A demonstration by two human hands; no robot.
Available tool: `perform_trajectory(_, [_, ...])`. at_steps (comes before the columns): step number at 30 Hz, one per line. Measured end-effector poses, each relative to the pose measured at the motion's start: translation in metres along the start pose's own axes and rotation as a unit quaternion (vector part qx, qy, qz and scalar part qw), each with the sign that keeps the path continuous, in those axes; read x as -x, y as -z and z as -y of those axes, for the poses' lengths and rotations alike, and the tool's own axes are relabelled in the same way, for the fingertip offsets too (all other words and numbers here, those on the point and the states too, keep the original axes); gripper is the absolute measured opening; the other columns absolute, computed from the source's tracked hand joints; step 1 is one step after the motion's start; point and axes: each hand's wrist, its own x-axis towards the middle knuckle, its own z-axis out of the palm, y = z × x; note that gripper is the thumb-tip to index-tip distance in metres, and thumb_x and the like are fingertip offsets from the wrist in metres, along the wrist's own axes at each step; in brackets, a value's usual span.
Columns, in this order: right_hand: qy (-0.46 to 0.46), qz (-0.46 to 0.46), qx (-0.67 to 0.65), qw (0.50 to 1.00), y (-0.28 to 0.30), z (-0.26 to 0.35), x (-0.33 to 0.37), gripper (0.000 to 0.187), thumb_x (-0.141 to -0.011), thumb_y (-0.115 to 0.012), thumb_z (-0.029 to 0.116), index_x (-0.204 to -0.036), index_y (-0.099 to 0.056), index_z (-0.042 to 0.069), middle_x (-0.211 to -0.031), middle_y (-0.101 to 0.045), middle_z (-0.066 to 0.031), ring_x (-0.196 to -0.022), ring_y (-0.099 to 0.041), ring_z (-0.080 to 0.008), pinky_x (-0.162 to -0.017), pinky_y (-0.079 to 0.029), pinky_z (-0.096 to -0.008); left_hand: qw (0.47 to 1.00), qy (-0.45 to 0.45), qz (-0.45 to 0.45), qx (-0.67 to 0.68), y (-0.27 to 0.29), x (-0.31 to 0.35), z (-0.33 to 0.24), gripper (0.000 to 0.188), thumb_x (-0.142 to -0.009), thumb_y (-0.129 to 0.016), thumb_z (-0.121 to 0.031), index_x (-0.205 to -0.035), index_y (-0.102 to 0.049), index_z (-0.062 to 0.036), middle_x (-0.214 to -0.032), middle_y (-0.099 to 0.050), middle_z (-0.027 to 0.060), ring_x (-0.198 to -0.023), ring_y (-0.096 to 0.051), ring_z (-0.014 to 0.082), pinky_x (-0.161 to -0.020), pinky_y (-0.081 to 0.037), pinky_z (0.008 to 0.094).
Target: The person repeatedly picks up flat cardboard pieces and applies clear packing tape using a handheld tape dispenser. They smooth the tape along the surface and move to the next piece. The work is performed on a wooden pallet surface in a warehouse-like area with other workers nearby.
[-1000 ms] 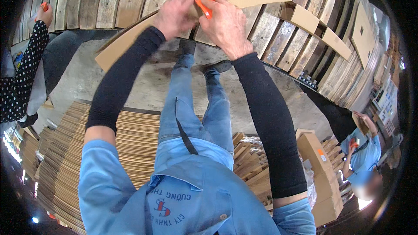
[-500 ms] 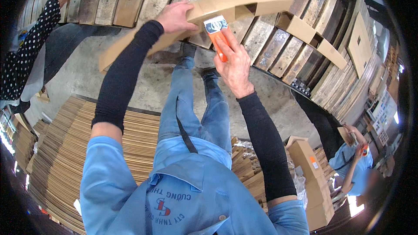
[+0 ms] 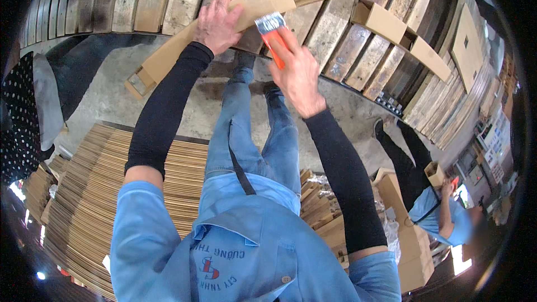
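Observation:
A long, narrow cardboard box (image 3: 265, 4) lies slantwise, partly over the wooden slats, its near left end jutting past their edge. A square opening shows in its upper right part. My left hand (image 3: 220, 25) grips the box around its middle, the fingers bent over it. In my right hand (image 3: 298, 78) is an orange tape dispenser (image 3: 273, 36) with a toothed end, held close beside the box just right of my left hand. Whether that toothed end touches the cardboard I cannot tell.
Another narrow box (image 3: 386, 23) lies on the slatted wooden surface (image 3: 344, 64) to the right. Stacked flat cardboard (image 3: 112, 190) stands at lower left. A co-worker (image 3: 439, 207) holds a small box at right; a person in a dotted sleeve (image 3: 19, 100) stands at left.
The box has turned, so its opening faces me more, and its right end has risen in view. My right hand and the tape dispenser have shifted slightly left. The left person's hand has left view.

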Motion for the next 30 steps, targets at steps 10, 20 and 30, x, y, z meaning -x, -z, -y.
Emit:
perform_trajectory(10, [-0.047, 0.031, 0.067, 0.996, -0.019, 0.014, -0.013, 0.036, -0.072, -0.072, 0.009, -0.108, -0.073, 0.008, -0.127, -0.064, -0.012, -0.08, -0.072, -0.0378, -0.073, -0.059, -0.0471, 0.996, 0.029, -0.05, -0.065, -0.011, -0.004, -0.023, 0.071, -0.082, -0.067, -0.065, -0.127, -0.064, -0.0096, -0.151, -0.042, 0.0179, -0.137, -0.04, 0.036, -0.109, -0.03, 0.0635])
perform_trajectory(20, [-0.128, 0.035, -0.004, 0.991, 0.015, -0.02, 0.015, 0.038, -0.078, -0.07, 0.01, -0.116, -0.068, 0.005, -0.12, -0.065, -0.022, -0.101, -0.069, -0.0424, -0.087, -0.057, -0.0488, 0.993, 0.048, -0.058, -0.095, -0.035, -0.054, -0.05, 0.05, -0.079, -0.078, -0.042, -0.123, -0.065, -0.0216, -0.143, -0.049, 0.0117, -0.128, -0.049, 0.0336, -0.102, -0.039, 0.0514])
perform_trajectory(30, [-0.49, -0.112, -0.547, 0.669, 0.075, -0.146, 0.287, 0.054, -0.086, -0.059, 0.002, -0.14, -0.054, -0.003, -0.12, -0.067, -0.0078, -0.097, -0.067, -0.0164, -0.087, -0.055, -0.0311, 0.979, 0.11, -0.071, -0.154, 0.007, -0.083, -0.042, 0.052, -0.073, -0.085, -0.03, -0.118, -0.065, -0.0143, -0.161, -0.029, 0.022, -0.148, -0.028, 0.0419, -0.117, -0.024, 0.066])
